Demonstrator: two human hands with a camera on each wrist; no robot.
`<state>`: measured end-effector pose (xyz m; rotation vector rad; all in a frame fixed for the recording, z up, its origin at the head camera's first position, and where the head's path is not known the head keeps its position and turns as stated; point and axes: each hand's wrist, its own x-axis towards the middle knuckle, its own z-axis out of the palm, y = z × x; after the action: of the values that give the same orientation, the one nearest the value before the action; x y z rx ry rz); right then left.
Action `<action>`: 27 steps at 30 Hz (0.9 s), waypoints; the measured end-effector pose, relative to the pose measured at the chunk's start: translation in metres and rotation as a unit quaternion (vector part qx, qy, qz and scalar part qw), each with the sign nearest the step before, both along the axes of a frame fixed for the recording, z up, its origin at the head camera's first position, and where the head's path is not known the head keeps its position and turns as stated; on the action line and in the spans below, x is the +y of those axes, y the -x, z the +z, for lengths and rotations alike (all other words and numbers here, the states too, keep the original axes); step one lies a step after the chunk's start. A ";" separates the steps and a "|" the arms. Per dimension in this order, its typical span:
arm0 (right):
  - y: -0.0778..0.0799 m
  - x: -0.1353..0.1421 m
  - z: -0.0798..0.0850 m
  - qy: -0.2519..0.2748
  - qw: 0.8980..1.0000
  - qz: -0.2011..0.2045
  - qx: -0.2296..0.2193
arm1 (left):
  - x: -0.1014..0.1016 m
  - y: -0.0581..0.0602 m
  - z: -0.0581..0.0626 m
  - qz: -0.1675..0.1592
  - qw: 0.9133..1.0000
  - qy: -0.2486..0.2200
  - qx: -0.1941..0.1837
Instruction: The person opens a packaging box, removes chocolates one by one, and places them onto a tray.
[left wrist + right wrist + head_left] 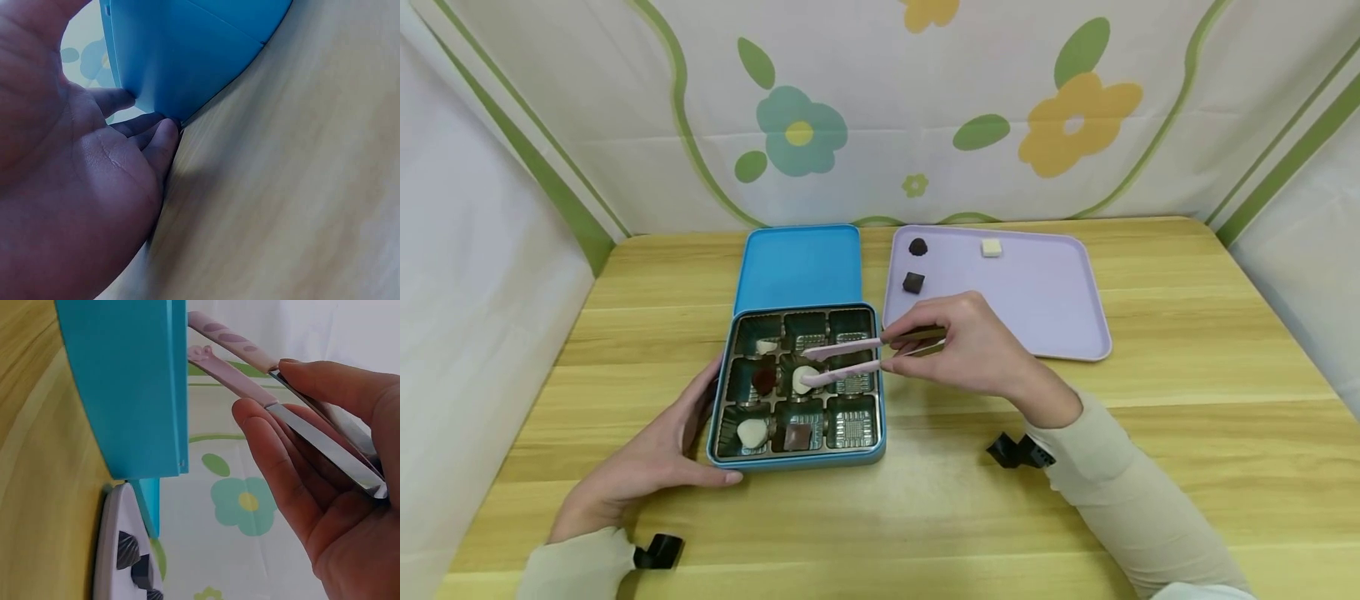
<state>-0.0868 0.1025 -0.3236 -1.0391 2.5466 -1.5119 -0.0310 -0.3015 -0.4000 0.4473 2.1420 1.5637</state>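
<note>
My right hand [966,346] pinches a pair of pink-tipped metal tongs [850,346] over the blue tin [880,433]. The tongs' arms stand apart; the nearer tip overlaps a white round chocolate [800,380] in the middle compartment. The other tip lies above and behind it. In the left wrist view, the fingertips of my left hand [658,454] touch the tin's side low down, by the table. Its thumb lies straight along the tin's front left corner. Other compartments hold a white piece [752,433], a brown square [797,437], a dark red-brown piece [764,381] and a small white piece [767,346].
Behind the tin lies its blue lid [801,267]. A lilac tray [1037,308] at the back right carries a dark ridged chocolate [918,247], a dark square [913,282] and a white square [992,247]. A flowered cloth [880,108] hangs behind the wooden table [962,500].
</note>
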 end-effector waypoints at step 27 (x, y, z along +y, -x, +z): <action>0.008 -0.043 0.029 -0.184 0.980 0.035 0.063 | 0.003 -0.002 0.000 0.005 1.000 0.017 -0.001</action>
<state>-0.0949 0.0595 -0.2947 -1.1824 2.6930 -0.9317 -0.0294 -0.2989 -0.3999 0.4230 2.1689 1.5304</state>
